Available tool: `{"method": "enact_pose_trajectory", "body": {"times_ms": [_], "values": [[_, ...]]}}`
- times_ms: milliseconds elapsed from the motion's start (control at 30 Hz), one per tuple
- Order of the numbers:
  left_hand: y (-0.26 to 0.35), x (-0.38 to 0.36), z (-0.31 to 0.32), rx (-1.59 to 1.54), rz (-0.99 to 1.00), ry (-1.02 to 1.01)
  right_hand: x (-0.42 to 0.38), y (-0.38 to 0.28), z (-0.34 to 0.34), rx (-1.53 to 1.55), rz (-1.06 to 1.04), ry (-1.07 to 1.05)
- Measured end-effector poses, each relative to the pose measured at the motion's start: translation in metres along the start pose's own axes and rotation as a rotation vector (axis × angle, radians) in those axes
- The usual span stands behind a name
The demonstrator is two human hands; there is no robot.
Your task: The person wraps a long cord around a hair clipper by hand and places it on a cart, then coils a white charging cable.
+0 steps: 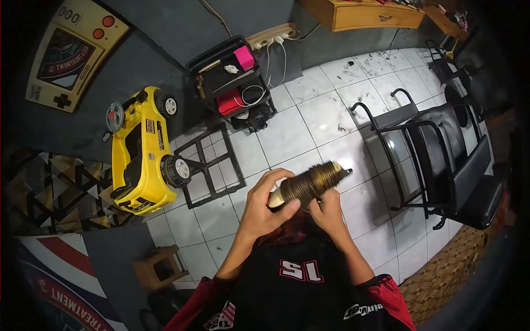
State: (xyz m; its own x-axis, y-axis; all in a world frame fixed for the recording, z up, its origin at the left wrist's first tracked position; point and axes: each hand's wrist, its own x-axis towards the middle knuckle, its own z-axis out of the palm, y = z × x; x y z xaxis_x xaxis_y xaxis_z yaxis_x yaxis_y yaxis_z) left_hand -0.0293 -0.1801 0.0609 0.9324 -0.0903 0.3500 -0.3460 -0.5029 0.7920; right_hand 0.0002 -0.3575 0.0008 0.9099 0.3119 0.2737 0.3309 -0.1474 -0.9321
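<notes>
Tiled floor [295, 129]; left hand [262, 211] grips ribbed roll [313, 182], right hand [329, 213] closed at its underside.

Barbershop, apparently: reclining black chair [439, 132], hair clippings [343, 129] on tiles [287, 138], trolley [234, 84].

I've got a ribbed, roughly cylindrical thing [312, 185], banded in dark brown and dull gold, pale at both ends, with a dark tip on the right one. Its upper edge looks dark and rough. I grip its left end in my left hand [268, 207]. It slants just beyond my black shirt [292, 298], the right end farther from the shirt.
</notes>
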Motion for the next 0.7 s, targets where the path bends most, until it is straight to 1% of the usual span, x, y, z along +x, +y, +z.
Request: {"method": "enact_pose_trajectory", "body": {"times_ms": [67,100,133,200,233,267,333,367,433,467,533,600,633,667,700], "values": [[-0.002,-0.005,0.009,-0.569,-0.467,0.063,0.01,-0.022,-0.01,-0.056,0.313,-0.15],[0.0,-0.001,0.008,-0.664,-0.47,0.069,0.011,-0.023,-0.013,-0.111,0.244,-0.15],[-0.003,0.002,0.008,-0.662,-0.472,0.071,0.012,-0.023,-0.015,-0.108,0.244,-0.152],[-0.009,0.004,0.008,-0.676,-0.588,0.186,0.013,-0.023,-0.02,-0.117,0.27,-0.157],[-0.013,0.005,0.006,-0.764,-0.601,0.202,0.012,-0.019,-0.02,-0.097,0.254,-0.115],[-0.012,0.008,0.004,-0.855,-0.633,0.252,0.015,-0.02,-0.022,-0.096,0.253,-0.122],[-0.011,0.013,-0.002,-0.947,-0.75,0.365,0.022,-0.021,-0.025,-0.307,0.186,-0.079],[-0.014,0.011,-0.007,-0.944,-0.753,0.37,0.024,-0.016,-0.021,-0.331,0.082,0.009],[-0.022,0.009,-0.016,-1.154,-0.834,0.415,0.031,-0.022,-0.02,-0.346,0.102,0.038],[-0.023,0.009,-0.018,-1.155,-0.837,0.416,0.034,-0.028,-0.02,-0.365,0.126,0.07],[-0.025,0.011,-0.022,-1.097,-0.835,0.456,0.04,-0.041,-0.023,-0.358,0.117,0.04],[-0.028,0.01,-0.024,-1.096,-0.846,0.452,0.045,-0.058,-0.027,-0.117,0.232,-0.18],[-0.03,0.01,-0.025,-1.091,-0.853,0.454,0.046,-0.064,-0.025,-0.094,0.243,-0.234],[-0.033,0.008,-0.025,-1.095,-0.857,0.448,0.048,-0.069,-0.021,-0.098,0.249,-0.23],[-0.036,0.006,-0.025,-1.076,-0.85,0.415,0.05,-0.073,-0.018,-0.036,0.253,-0.243]]}}
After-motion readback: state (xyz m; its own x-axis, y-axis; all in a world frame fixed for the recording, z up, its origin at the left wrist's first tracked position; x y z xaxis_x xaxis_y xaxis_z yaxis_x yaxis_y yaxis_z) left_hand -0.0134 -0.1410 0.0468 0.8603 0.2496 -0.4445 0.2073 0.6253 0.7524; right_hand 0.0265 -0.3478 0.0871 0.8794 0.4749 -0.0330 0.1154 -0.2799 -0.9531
